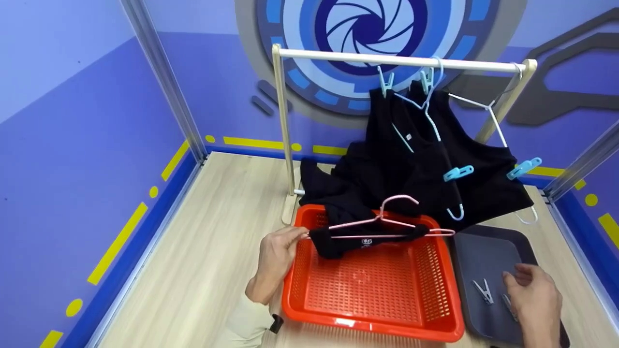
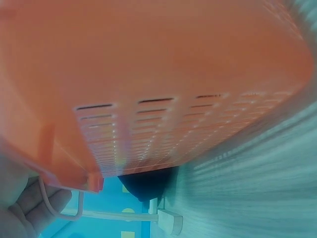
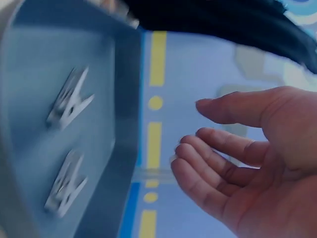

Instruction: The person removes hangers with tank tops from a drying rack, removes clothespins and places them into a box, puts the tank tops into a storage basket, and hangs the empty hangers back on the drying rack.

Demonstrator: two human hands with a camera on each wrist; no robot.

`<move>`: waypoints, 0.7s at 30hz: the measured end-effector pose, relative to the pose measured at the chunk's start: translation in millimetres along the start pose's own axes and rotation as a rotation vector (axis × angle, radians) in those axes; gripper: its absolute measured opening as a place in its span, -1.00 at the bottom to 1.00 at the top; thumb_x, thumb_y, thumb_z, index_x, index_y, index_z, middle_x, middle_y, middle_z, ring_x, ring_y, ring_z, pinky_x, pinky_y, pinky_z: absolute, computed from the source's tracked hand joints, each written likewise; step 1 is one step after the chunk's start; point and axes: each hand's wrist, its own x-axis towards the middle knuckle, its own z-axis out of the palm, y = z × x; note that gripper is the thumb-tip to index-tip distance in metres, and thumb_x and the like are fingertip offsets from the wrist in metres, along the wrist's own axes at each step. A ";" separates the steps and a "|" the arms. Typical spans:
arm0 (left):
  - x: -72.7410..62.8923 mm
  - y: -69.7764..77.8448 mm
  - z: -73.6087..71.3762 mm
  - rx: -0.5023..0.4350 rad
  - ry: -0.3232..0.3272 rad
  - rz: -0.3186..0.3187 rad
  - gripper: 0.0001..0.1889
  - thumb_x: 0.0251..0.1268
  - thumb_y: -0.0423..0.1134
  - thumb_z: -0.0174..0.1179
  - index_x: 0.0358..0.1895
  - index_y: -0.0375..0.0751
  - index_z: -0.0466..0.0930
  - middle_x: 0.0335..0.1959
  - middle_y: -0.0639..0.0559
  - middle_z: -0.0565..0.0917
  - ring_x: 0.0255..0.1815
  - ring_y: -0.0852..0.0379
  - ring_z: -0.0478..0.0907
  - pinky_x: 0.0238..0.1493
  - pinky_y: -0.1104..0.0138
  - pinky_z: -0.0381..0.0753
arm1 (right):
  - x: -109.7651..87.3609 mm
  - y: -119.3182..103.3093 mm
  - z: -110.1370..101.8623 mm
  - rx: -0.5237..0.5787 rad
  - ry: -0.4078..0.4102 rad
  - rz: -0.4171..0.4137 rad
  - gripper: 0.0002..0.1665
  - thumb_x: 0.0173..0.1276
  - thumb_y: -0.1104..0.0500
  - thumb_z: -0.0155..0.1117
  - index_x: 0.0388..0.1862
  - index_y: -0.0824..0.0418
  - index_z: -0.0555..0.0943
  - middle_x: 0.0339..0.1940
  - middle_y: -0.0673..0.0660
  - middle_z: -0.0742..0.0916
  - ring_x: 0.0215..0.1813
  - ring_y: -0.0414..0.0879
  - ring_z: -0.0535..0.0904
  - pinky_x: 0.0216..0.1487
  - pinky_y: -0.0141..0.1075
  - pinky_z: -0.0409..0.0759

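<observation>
Pink plastic-looking hanger [image 1: 382, 218], with black cloth [image 1: 333, 245] on it, sits over the far part of the red basket [image 1: 372, 326]. The left hand [image 1: 277, 253], reaching forward, pinches the hanger's left end. The right hand [image 1: 537, 295] hovers unladen over the grey tray [image 1: 483, 251], thumb apart, fingers gently bent.

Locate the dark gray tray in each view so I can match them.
Head: tray lower right, beside the red basket, right hand over it.
Left wrist: not in it.
Right wrist: left side, two clips inside.
Shared landmark: yellow wall markings, visible in all three.
</observation>
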 end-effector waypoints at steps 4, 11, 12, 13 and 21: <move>0.6 0.1 0.1 0.000 -0.006 -0.002 -0.91 0.20 -0.40 0.51 -0.23 -0.25 0.88 -0.30 0.03 0.84 -0.30 0.08 0.81 -0.26 0.21 0.76 | -6.4 -21.1 2.7 0.025 0.064 -0.061 -0.52 0.52 0.24 0.30 0.26 0.53 0.54 0.15 0.51 0.63 0.14 0.40 0.62 0.04 -0.13 0.53; -0.2 -0.4 0.3 0.000 -0.009 -0.018 -0.91 0.20 -0.39 0.51 -0.23 -0.24 0.88 -0.30 0.04 0.84 -0.30 0.08 0.81 -0.27 0.20 0.76 | -15.2 -50.3 9.7 0.095 0.172 -0.194 -0.66 0.52 0.27 0.33 0.16 0.44 0.67 0.03 0.35 0.70 -0.09 -0.11 0.63 -0.14 -0.62 0.36; -0.2 -0.3 0.4 0.001 -0.006 -0.016 -0.91 0.20 -0.39 0.50 -0.23 -0.23 0.88 -0.30 0.04 0.84 -0.30 0.08 0.81 -0.27 0.20 0.76 | -15.9 -53.6 10.9 0.111 0.193 -0.229 -0.69 0.50 0.28 0.35 0.13 0.44 0.68 0.01 0.34 0.71 -0.12 -0.25 0.59 -0.13 -0.64 0.36; -0.2 -0.3 0.3 0.001 -0.003 -0.014 -0.91 0.20 -0.39 0.50 -0.23 -0.23 0.88 -0.30 0.04 0.84 -0.30 0.08 0.81 -0.27 0.20 0.76 | -17.0 -56.9 12.3 0.133 0.214 -0.268 -0.71 0.49 0.31 0.36 0.10 0.44 0.70 -0.03 0.33 0.72 -0.15 -0.39 0.54 -0.12 -0.65 0.37; 0.3 -0.1 -0.3 -0.017 0.002 -0.005 -0.91 0.20 -0.39 0.51 -0.23 -0.21 0.88 -0.31 0.07 0.84 -0.29 0.10 0.81 -0.28 0.21 0.76 | -19.3 -80.7 23.9 0.226 0.319 -0.582 -0.83 0.36 0.48 0.43 -0.08 0.46 0.73 -0.21 0.30 0.74 -0.17 -0.65 0.41 -0.06 -0.66 0.38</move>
